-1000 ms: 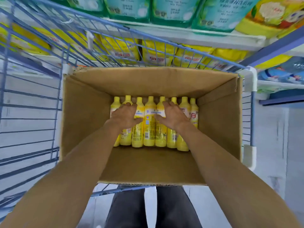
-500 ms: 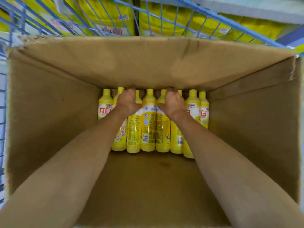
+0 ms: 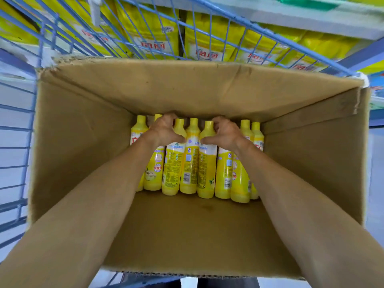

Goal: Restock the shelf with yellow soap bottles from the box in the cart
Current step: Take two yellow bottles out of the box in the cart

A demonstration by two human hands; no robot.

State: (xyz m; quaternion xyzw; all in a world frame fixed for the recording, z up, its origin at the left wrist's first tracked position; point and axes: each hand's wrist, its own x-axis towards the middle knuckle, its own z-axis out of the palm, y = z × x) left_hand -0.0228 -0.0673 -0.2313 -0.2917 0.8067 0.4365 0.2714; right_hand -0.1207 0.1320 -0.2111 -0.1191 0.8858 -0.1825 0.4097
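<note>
Head view: a row of yellow plastic soap bottles (image 3: 190,163) lines the far wall of the open brown cardboard box (image 3: 83,142) (itself inside the blue wire cart (image 3: 20,129)). The left hand (image 3: 165,129) and right hand (image 3: 225,132) each curl their fingers round bottle tops.

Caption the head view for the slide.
Left hand and right hand grip bottles in the box in the cart.

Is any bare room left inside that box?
The near floor of the box is bare cardboard, between the yellow bottles and the near wall, under both forearms. The far end is crowded: bottles packed in a row, left hand and right hand gripping their necks.
</note>
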